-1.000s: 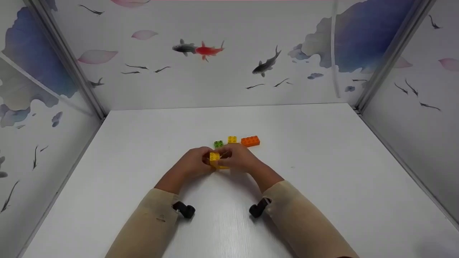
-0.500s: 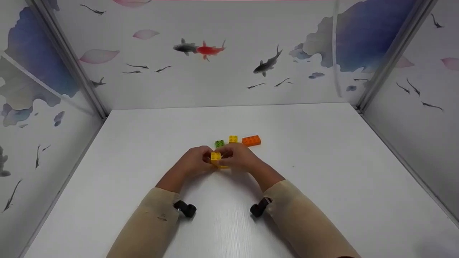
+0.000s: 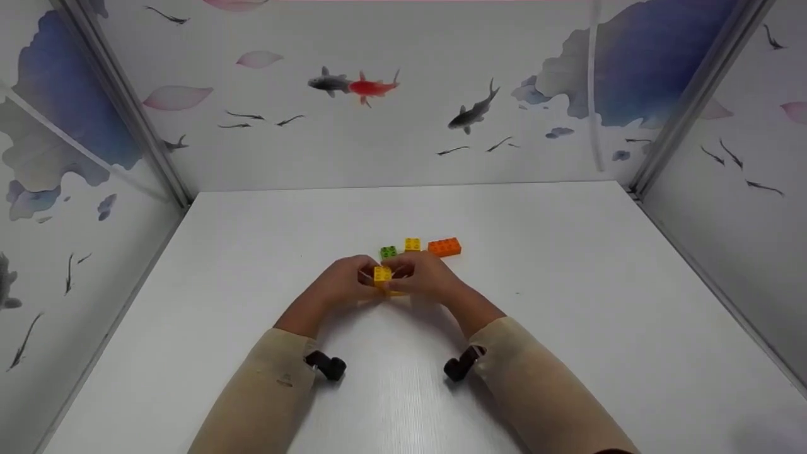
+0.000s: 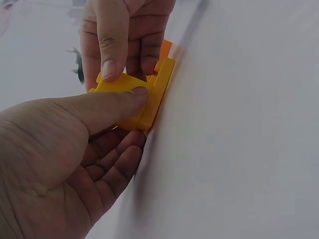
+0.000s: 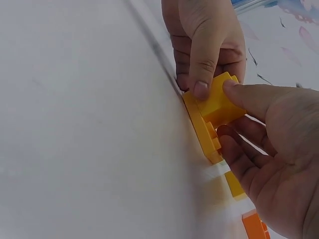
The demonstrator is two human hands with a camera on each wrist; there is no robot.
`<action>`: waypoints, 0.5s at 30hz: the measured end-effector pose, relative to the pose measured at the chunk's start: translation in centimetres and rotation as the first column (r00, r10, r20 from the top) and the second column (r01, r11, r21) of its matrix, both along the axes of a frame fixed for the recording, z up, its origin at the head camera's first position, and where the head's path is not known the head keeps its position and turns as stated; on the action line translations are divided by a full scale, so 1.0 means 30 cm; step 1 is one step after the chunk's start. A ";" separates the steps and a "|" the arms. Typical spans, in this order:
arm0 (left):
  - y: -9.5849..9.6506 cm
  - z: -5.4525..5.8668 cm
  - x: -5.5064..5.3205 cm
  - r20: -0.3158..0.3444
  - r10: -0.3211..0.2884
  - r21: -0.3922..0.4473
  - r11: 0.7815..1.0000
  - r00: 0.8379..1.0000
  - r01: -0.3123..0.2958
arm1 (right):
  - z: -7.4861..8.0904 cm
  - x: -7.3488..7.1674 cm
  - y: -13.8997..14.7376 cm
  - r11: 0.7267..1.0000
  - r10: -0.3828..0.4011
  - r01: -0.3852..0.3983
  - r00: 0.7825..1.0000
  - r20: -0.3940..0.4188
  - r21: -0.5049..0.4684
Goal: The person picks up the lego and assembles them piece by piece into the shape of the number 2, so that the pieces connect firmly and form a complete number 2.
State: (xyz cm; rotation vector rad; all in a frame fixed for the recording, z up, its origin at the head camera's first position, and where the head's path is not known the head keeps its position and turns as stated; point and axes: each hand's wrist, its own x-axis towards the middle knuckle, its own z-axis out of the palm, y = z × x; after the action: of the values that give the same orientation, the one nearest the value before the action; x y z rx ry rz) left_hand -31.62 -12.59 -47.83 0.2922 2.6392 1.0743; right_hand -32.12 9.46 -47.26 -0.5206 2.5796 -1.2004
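Walls [image 3: 391, 151], printed with fish and petals, are standing beyond the grip and to either side of it. Table [image 3: 580, 271], white, is lying beneath the grip and spreading around it. Sleeves [image 3: 255, 388], beige, are reaching toward the grip from the near side. Left hand [image 3: 343, 277] and right hand [image 3: 430, 275] are meeting at the grip, both grasping one yellow block [image 3: 382, 276], thumbs pressing its near face, other fingers curling behind. Black fittings [image 3: 329, 366] are jutting inward at the cuffs, short of the grip. Orange brick [image 3: 444, 246] is lying beyond the grip, to its right. Yellow plate [image 5: 202, 130], long and studded, is running under the block toward the right hand; whether it is touching the table, the views are not showing clearly. The block is sitting within the grip, over the plate's left end. Loose yellow brick [image 3: 412, 243] is lying just beyond the right hand, which is hiding its near edge. Green brick [image 3: 388, 251] is lying just beyond the grip, partly covered by fingers. Against the frame half a second earlier, the whole head view is shifting slightly rightward; hands and bricks are keeping their arrangement.
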 end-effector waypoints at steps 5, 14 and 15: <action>-0.007 0.015 0.006 0.005 0.005 0.015 1.000 1.000 -0.005 | 0.008 -0.012 0.024 0.999 -0.042 0.042 0.999 0.025 -0.012; 0.001 0.014 0.002 0.017 0.023 0.009 1.000 1.000 -0.024 | 0.035 -0.060 0.117 0.977 -0.186 0.189 0.982 0.040 -0.101; 0.003 0.015 0.002 0.020 0.026 0.005 1.000 0.999 -0.026 | 0.039 -0.066 0.126 0.973 -0.206 0.210 0.977 0.051 -0.094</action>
State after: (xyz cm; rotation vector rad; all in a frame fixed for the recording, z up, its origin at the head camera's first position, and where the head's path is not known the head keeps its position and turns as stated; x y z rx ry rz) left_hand -31.54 -12.51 -47.38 0.2479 2.6299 1.0870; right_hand -34.09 13.23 -46.10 -0.2452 2.6009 -1.3958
